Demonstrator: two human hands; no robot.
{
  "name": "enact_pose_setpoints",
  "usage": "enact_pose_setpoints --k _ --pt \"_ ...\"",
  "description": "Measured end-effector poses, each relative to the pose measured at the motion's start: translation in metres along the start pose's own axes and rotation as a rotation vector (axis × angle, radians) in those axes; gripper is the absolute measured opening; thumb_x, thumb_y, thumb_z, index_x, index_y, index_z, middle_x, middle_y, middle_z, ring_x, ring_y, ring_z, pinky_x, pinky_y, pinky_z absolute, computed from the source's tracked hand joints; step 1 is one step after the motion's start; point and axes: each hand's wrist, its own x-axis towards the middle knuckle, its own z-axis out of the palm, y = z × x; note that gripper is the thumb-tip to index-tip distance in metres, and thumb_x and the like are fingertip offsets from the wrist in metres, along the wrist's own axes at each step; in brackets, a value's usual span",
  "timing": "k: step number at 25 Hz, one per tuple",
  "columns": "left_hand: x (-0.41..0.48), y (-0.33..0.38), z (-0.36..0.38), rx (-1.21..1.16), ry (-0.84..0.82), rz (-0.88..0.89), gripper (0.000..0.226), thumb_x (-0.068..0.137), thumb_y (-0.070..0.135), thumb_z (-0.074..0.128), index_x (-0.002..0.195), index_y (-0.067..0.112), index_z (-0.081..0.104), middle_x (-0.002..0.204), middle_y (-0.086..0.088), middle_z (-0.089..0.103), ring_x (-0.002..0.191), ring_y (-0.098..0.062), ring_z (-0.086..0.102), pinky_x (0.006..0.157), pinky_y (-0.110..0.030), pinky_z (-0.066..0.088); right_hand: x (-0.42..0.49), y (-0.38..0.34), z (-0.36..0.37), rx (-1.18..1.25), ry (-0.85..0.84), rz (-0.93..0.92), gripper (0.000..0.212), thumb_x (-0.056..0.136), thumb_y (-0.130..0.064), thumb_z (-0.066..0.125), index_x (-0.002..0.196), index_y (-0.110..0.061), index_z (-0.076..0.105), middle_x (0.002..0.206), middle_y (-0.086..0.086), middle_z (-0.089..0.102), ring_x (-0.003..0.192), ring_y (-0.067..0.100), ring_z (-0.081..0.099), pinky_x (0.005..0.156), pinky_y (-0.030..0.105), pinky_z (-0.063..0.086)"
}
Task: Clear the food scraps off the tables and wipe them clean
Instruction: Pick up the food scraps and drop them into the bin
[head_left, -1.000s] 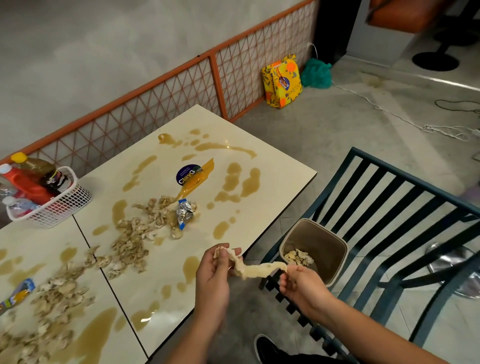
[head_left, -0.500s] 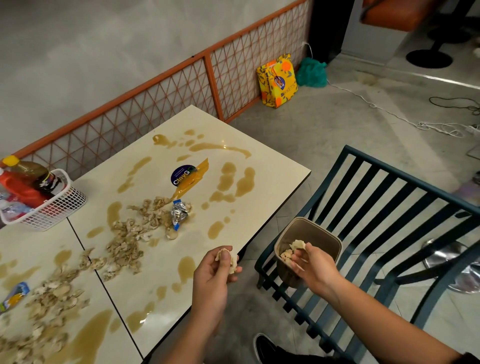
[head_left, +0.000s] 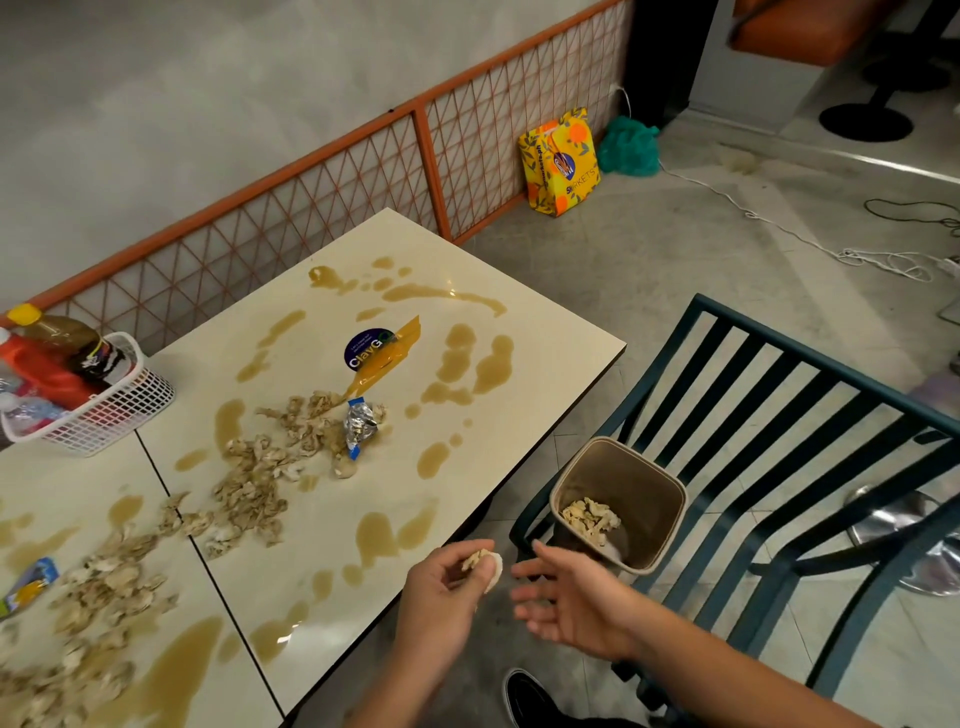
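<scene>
My left hand (head_left: 447, 592) holds a pale food scrap (head_left: 485, 566) between thumb and fingers, just off the table's front edge. My right hand (head_left: 566, 597) hovers beside it with fingers spread and holds nothing. A brown bin (head_left: 649, 499) with scraps inside stands on the dark slatted chair (head_left: 779, 415), just beyond my right hand. Beige food scraps (head_left: 260, 478) lie piled across the cream table (head_left: 545, 332), among brown sauce puddles (head_left: 467, 364). A crumpled foil wrapper (head_left: 359, 428) and an orange sachet (head_left: 387, 353) lie by the pile.
A second table (head_left: 67, 493) on the left carries more scraps (head_left: 104, 587) and a small blue packet (head_left: 31, 584). A white basket (head_left: 114, 410) with bottles stands at its back. An orange mesh fence (head_left: 426, 156) runs behind. A yellow bag (head_left: 561, 161) and cables lie on the floor.
The stretched scrap came apart. My right hand dropped its piece into the bin, then drew back toward my left hand, empty. My left hand keeps its piece.
</scene>
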Motion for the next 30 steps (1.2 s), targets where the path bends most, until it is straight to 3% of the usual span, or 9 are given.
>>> enact_pose_setpoints --k 2,5,9,12,14,17,20,25,30 --pt "0.004 -0.010 0.001 0.108 -0.025 0.030 0.018 0.084 0.017 0.077 0.097 0.030 0.076 0.092 0.010 0.076 0.088 -0.007 0.071 0.076 -0.024 0.057 -0.002 0.003 0.026 -0.061 -0.136 -0.031 0.040 0.099 -0.038 0.064 0.117 -0.003 0.068 0.106 0.018 0.066 0.089 0.025 0.065 0.078 0.032 0.053" --pt "0.006 -0.021 -0.001 0.178 -0.111 0.056 0.039 0.080 0.012 0.080 0.107 0.038 0.068 0.105 0.016 0.074 0.101 0.000 0.067 0.085 -0.018 0.052 0.009 0.001 0.032 -0.141 -0.093 -0.130 0.026 0.093 -0.014 0.071 0.113 0.003 0.070 0.098 0.016 0.069 0.083 0.020 0.066 0.079 0.029 0.055" --pt "0.009 -0.030 -0.007 0.204 -0.132 0.030 0.053 0.082 0.020 0.079 0.125 0.041 0.057 0.121 0.028 0.064 0.112 0.012 0.057 0.093 -0.021 0.047 0.024 -0.016 -0.007 0.079 0.245 -0.263 0.030 0.093 -0.005 0.066 0.121 0.004 0.061 0.099 0.018 0.072 0.083 0.022 0.068 0.073 0.031 0.056" --pt "0.014 -0.033 -0.019 0.118 -0.068 0.009 0.029 0.087 0.009 0.073 0.108 0.029 0.068 0.108 0.007 0.074 0.101 -0.005 0.067 0.088 -0.019 0.051 0.028 -0.029 -0.048 0.291 0.586 -0.270 0.032 0.090 -0.001 0.069 0.121 -0.004 0.059 0.114 0.020 0.071 0.099 0.027 0.071 0.073 0.035 0.058" --pt "0.016 -0.034 -0.029 0.079 -0.045 0.020 0.021 0.088 0.007 0.071 0.099 0.025 0.074 0.098 0.001 0.076 0.098 -0.016 0.070 0.087 -0.025 0.053 0.027 -0.029 -0.062 0.275 0.658 -0.192 0.039 0.087 0.003 0.070 0.124 -0.003 0.059 0.114 0.021 0.070 0.102 0.030 0.070 0.070 0.035 0.058" --pt "0.013 -0.035 -0.044 0.028 -0.006 0.018 0.012 0.088 0.010 0.072 0.096 0.019 0.075 0.091 -0.001 0.077 0.090 -0.021 0.071 0.082 -0.029 0.054 0.028 -0.024 -0.052 0.119 0.601 -0.065 0.043 0.085 0.006 0.069 0.124 -0.009 0.059 0.111 0.019 0.068 0.093 0.027 0.067 0.065 0.033 0.056" --pt "0.007 -0.033 -0.063 0.027 0.023 0.009 0.016 0.090 0.003 0.068 0.095 0.017 0.075 0.090 -0.002 0.077 0.089 -0.022 0.071 0.080 -0.024 0.054 0.033 -0.024 -0.011 -0.147 0.536 -0.062 0.034 0.090 0.001 0.066 0.120 -0.013 0.062 0.110 0.020 0.068 0.085 0.028 0.064 0.073 0.036 0.053" --pt "-0.007 -0.028 -0.110 -0.051 0.155 -0.040 0.015 0.092 0.004 0.066 0.094 0.016 0.075 0.089 -0.003 0.076 0.079 -0.013 0.070 0.071 -0.018 0.053 0.053 -0.028 0.078 -0.622 0.287 -0.158 0.033 0.091 -0.009 0.067 0.123 -0.015 0.062 0.085 0.011 0.063 0.068 0.019 0.059 0.057 0.030 0.043" --pt "-0.032 -0.046 -0.167 -0.131 0.300 -0.105 0.016 0.095 0.010 0.061 0.098 0.019 0.073 0.092 0.001 0.075 0.077 -0.011 0.067 0.067 -0.022 0.048 0.083 -0.025 0.150 -0.910 0.230 -0.173 0.021 0.089 -0.014 0.065 0.110 -0.018 0.068 0.101 0.014 0.075 0.075 0.016 0.066 0.063 0.029 0.047"
